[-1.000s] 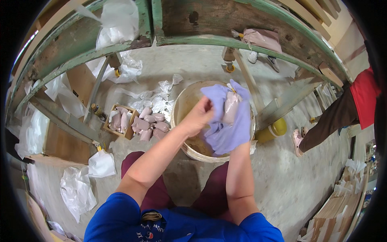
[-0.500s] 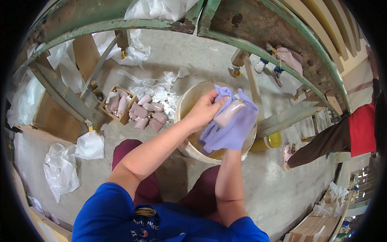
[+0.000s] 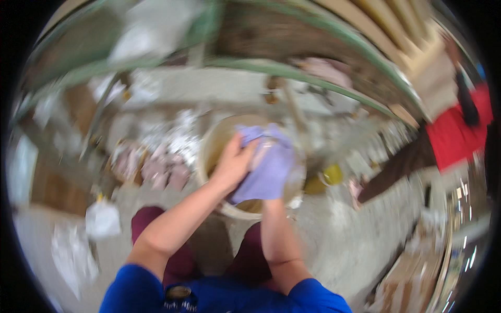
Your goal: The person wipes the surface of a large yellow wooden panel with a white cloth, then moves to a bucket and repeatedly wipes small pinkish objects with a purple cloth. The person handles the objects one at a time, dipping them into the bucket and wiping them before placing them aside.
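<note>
A purple cloth (image 3: 272, 175) is draped around a small clear bag of pinkish stuff (image 3: 262, 151), only part of which shows. My left hand (image 3: 232, 163) is closed on the cloth's left side, thumb against the bag. From below, my right forearm runs up under the cloth, which covers my right hand and its fingers as it holds the bundle up. Both hands are over a large off-white bucket (image 3: 204, 156) standing between my knees and the workbench. Motion smears the whole picture.
Left of the bucket lie several pinkish filled bags (image 3: 164, 169), beside a small box (image 3: 125, 161) of similar bags. Crumpled clear plastic (image 3: 182, 128) lies behind them. A green-edged workbench (image 3: 250, 65) spans the far side. A person in red (image 3: 462, 133) stands at right, near a yellow container (image 3: 330, 176).
The view has swung, shifting the bucket, my hands and the bundle left in the picture. The cloth now covers more of the bag. The person in red appears farther into view.
</note>
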A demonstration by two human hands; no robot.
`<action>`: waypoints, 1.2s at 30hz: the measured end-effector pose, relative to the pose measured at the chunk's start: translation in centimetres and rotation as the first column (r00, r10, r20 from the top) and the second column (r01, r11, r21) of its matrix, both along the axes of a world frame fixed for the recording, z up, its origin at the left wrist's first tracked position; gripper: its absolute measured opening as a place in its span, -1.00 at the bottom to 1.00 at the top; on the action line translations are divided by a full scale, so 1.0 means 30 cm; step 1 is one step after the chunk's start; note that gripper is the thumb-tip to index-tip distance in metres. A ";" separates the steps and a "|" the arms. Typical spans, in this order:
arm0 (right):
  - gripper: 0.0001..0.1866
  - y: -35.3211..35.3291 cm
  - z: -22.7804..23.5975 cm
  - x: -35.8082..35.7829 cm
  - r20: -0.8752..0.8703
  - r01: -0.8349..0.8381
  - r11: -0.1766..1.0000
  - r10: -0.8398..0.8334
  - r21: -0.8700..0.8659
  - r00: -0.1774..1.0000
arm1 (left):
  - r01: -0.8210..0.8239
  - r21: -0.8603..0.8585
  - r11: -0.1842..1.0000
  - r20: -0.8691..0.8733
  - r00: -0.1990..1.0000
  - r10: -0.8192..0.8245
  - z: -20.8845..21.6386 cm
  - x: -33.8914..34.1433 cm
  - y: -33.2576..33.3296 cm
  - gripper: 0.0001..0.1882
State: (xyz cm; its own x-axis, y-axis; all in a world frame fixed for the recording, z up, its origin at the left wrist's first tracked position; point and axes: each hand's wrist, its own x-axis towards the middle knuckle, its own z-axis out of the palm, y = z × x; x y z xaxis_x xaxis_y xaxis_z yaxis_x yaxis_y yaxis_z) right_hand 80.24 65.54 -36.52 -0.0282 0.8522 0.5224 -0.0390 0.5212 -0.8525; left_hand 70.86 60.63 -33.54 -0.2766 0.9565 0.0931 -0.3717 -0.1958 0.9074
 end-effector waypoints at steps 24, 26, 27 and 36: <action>-0.81 -0.100 0.249 0.062 0.289 0.134 0.858 -0.308 0.496 0.906 | 0.243 0.089 0.966 0.119 0.960 -0.252 0.064 -0.017 -0.055 -0.53; -0.82 -0.131 0.302 0.045 0.407 0.031 0.988 -0.091 0.152 0.909 | 0.042 0.117 0.992 0.006 0.999 -0.042 -0.005 -0.027 -0.036 -0.58; -0.83 -0.143 0.321 0.031 0.437 -0.020 0.999 0.032 -0.032 0.899 | -0.009 0.104 0.995 0.069 0.998 0.002 -0.036 -0.057 -0.024 -0.60; -0.65 -0.150 0.268 -0.153 0.287 0.066 0.991 -0.030 -0.116 0.957 | -0.196 -0.073 0.978 0.205 0.956 0.207 0.011 -0.076 -0.016 -0.65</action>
State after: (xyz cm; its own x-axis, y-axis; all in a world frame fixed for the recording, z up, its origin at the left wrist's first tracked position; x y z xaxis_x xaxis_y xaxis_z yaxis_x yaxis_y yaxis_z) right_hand 75.64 61.05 -28.48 -0.1180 0.9134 0.3897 0.2368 0.4070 -0.8822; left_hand 68.58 60.14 -33.21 -0.4724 0.8806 -0.0359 -0.5131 -0.2416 0.8236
